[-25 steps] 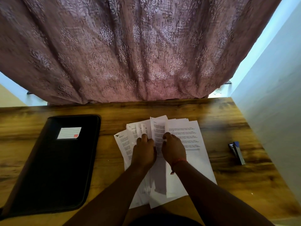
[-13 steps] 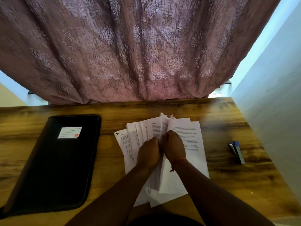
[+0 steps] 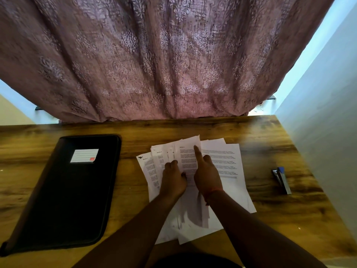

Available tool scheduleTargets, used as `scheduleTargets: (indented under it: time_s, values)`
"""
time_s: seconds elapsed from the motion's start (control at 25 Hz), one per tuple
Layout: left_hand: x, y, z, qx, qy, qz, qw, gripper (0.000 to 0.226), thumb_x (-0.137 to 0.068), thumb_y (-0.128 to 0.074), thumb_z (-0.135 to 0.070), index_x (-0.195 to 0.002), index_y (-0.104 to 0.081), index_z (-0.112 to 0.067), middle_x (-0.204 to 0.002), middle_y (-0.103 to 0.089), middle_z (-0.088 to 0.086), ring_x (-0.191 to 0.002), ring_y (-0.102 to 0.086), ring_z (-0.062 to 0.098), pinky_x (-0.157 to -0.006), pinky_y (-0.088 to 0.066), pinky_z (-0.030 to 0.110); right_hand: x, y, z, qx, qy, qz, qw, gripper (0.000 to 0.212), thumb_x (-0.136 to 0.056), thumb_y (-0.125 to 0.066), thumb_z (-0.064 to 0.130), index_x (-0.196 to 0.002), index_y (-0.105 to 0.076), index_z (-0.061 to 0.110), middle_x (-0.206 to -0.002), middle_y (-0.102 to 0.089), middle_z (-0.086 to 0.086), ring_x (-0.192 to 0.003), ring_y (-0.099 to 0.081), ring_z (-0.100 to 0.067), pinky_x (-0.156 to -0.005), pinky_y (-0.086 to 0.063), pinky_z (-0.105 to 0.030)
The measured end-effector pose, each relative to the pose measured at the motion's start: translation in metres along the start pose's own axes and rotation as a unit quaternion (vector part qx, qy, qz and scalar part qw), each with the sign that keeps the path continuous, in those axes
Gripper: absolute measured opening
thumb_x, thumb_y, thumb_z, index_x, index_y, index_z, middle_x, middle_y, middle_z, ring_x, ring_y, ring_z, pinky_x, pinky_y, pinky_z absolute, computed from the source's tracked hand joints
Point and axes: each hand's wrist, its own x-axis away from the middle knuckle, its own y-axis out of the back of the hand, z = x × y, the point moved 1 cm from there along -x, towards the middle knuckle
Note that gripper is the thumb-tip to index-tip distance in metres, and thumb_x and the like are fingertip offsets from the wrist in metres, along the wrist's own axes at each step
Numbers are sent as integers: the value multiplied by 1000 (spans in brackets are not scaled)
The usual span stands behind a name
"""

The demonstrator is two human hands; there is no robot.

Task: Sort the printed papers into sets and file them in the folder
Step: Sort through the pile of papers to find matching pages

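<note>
Several printed white papers point(image 3: 228, 163) lie fanned out on the wooden table point(image 3: 260, 136) in front of me. My left hand point(image 3: 173, 178) rests on the left sheets of the fan, fingers curled, thumb against a middle sheet. My right hand point(image 3: 206, 175) lies on the papers beside it, its index finger stretched out and pressing on the upper part of a middle sheet, the other fingers bent. A closed black zip folder point(image 3: 65, 194) with a white label lies flat at the left, apart from the papers.
A small blue and silver stapler point(image 3: 282, 179) lies at the right of the table. A mauve patterned curtain point(image 3: 164, 59) hangs behind the table's far edge. A pale wall point(image 3: 328, 122) runs along the right side.
My right hand has gone from pinching the sheets with my left to stretching its index finger up over a middle sheet. The fan has spread slightly; my left hand has barely moved.
</note>
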Motion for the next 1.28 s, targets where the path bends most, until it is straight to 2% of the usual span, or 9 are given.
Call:
scheduleTargets:
  time_s: [0.08,0.16,0.32,0.64,1.08,1.2,1.28]
  values:
    - [-1,1,0,-3,1,-6,1000,44,-94,-62,-17,-135,-47,-12,-132,-54,10,-125,-52,27,-104,-48,40,-2,-3,1,9,-5,-4,1000,65,-92,-60,16,-148,-30,27,-129,-49,-9,-118,-56,-29,-97,-53,-42]
    - [0,2,-1,-1,-13,-11,1000,42,-94,-62,-16,-133,-48,-13,-132,-56,8,-124,-54,26,-104,-48,39,-3,-5,1,-8,-23,-14,1000,56,-91,-61,15,-141,-38,23,-128,-51,-8,-117,-57,-30,-96,-54,-44]
    - [3,4,-1,-44,-50,-32,997,35,-93,-64,-19,-126,-53,-16,-129,-59,4,-121,-56,23,-103,-49,36,-4,-3,1,-16,-36,-6,999,52,-92,-57,11,-141,-40,20,-134,-50,-8,-122,-55,-31,-99,-51,-45]
    - [1,9,-1,-71,-47,8,996,21,-98,-55,-19,-118,-54,-14,-124,-62,6,-112,-60,23,-96,-51,33,-1,-5,2,-8,-41,-1,999,44,-92,-58,13,-134,-48,20,-127,-55,-7,-116,-57,-29,-99,-52,-43]
    - [3,7,-3,-121,-73,-33,989,23,-98,-55,-26,-119,-55,-16,-121,-57,4,-110,-58,21,-92,-54,34,-4,2,6,-74,-76,-18,994,37,-94,-54,12,-130,-52,17,-130,-56,-6,-119,-57,-28,-100,-51,-42]
    - [1,4,-2,-75,-86,-26,993,17,-96,-58,-25,-110,-61,-16,-115,-62,3,-108,-59,20,-97,-51,34,-8,-1,5,-104,-91,-26,990,23,-98,-53,23,-120,-55,17,-120,-61,-4,-111,-61,-24,-96,-53,-38]
    - [2,0,-5,-15,-109,7,994,17,-97,-58,-22,-113,-62,-19,-117,-66,1,-110,-61,18,-102,-49,36,-10,0,5,-146,-107,-26,983,22,-97,-56,36,-112,-53,21,-112,-61,2,-104,-61,-17,-91,-53,-33]
